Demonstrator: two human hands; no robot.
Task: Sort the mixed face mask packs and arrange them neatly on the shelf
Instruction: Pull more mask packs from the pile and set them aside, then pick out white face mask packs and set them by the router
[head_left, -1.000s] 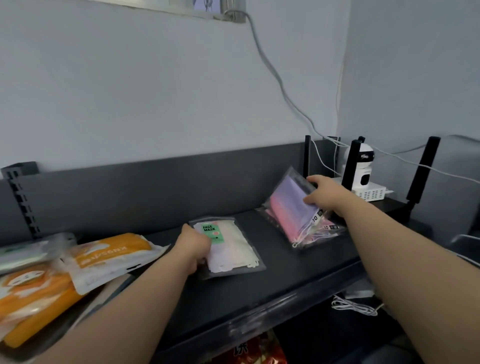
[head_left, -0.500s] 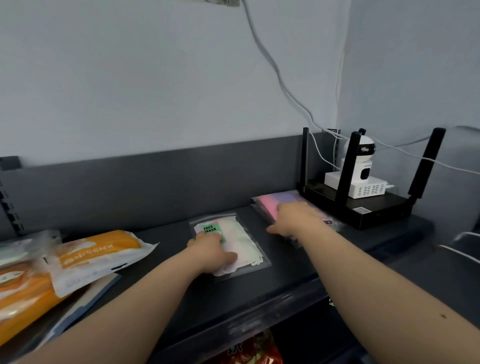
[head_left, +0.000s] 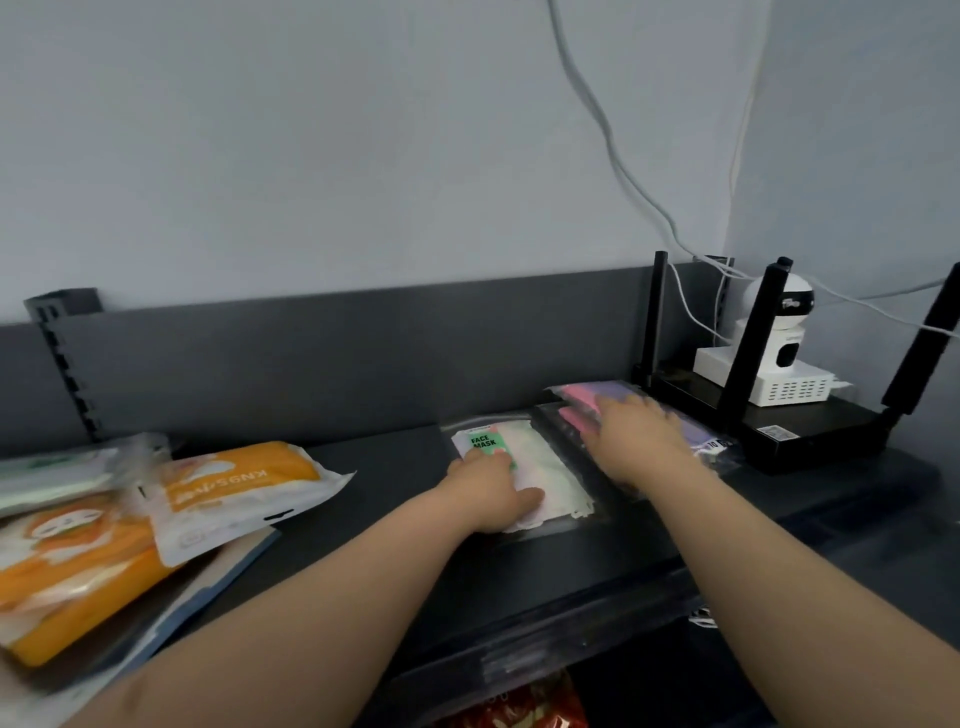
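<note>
head view looks down along a dark shelf (head_left: 363, 467) set against a pale wall, and both bare arms reach out over it. the left hand (head_left: 488, 491) lies flat on the pale face mask pack (head_left: 545, 462), fingers stretched out and pressing its near left part, the fingertips at the green "face mask" label. it grasps nothing; the palm simply rests on the clear wrapper. that pack lies flat about the middle of the shelf.

just to its right, edges touching or nearly so, lies the pink and purple pack (head_left: 574, 391), also flat, its far end close to the black router (head_left: 810, 436). the right hand (head_left: 636, 439) is spread on top of this pack, fingers straight and fanned, a little blurred, pressing down and not gripping anything.

at the left end of the shelf, well apart from both hands, sits a loose heap. the orange kn95 pack (head_left: 234, 480) lies slanted on top and overlaps a second orange pack (head_left: 67, 566) nearer the edge. a greenish pack (head_left: 57, 473) lies behind them and a blue-edged flat pack (head_left: 228, 561) underneath.

on the router stands a white box (head_left: 779, 384) with a small white camera (head_left: 779, 322) on it, and white cables (head_left: 613, 156) run up the wall. below the shelf edge a red packet (head_left: 519, 706) shows.
</note>
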